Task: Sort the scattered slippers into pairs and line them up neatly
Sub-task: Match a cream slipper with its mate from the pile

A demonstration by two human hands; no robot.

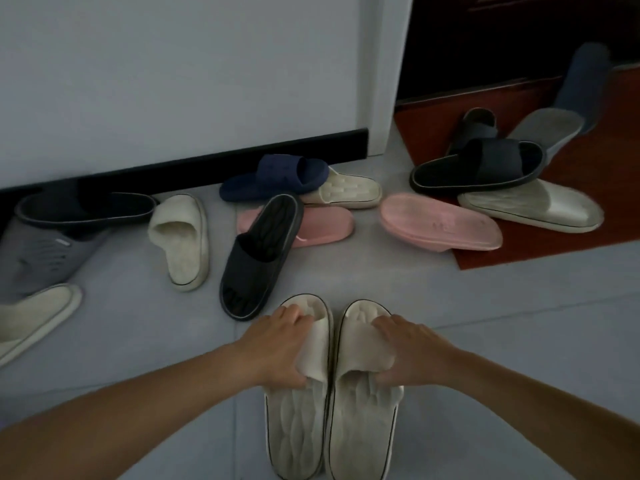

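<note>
Left hand (pixel 282 344): grip closed round the strap of the left cream slipper (pixel 298 427), fingers over the strap's front edge, thumb at its back edge.
Right hand (pixel 410 351): same grip on the strap of the right cream slipper (pixel 363 431).
Task thing: the cream pair lay on the floor (pixel 485 341) nearest the person, side by side, inner edges touching, toes toward the wall (pixel 173 81).
Why held so: probably because a strap hold let each slipper be slid and squared. This looked like evening up the first pair.
Why the rest lay so: unsorted heap. The centre black slipper (pixel 256 261) lay across a pink slipper (pixel 322 225). The navy slipper (pixel 277 178) overlapped a pale slipper (pixel 349 190). On the red mat (pixel 554 244), a black slipper (pixel 478 168) sat on top of another pale one (pixel 533 206).
Pink count: two. The second pink slipper (pixel 440 221) was sole-up at the mat's edge.
Pale count: six, counting the held pair, a fuzzy slipper (pixel 183 240) and one at far left (pixel 34 313).
Black or dark count: four, counting one by the skirting (pixel 86 207) and one at the back of the mat (pixel 476 128).
Navy count: one.
Grey count: one at left (pixel 38 254). The grey shapes at the rear right (pixel 550 129) could have been one slipper or two; could not tell.
Progress: one pair matched, none of the rest lined up yet.
</note>
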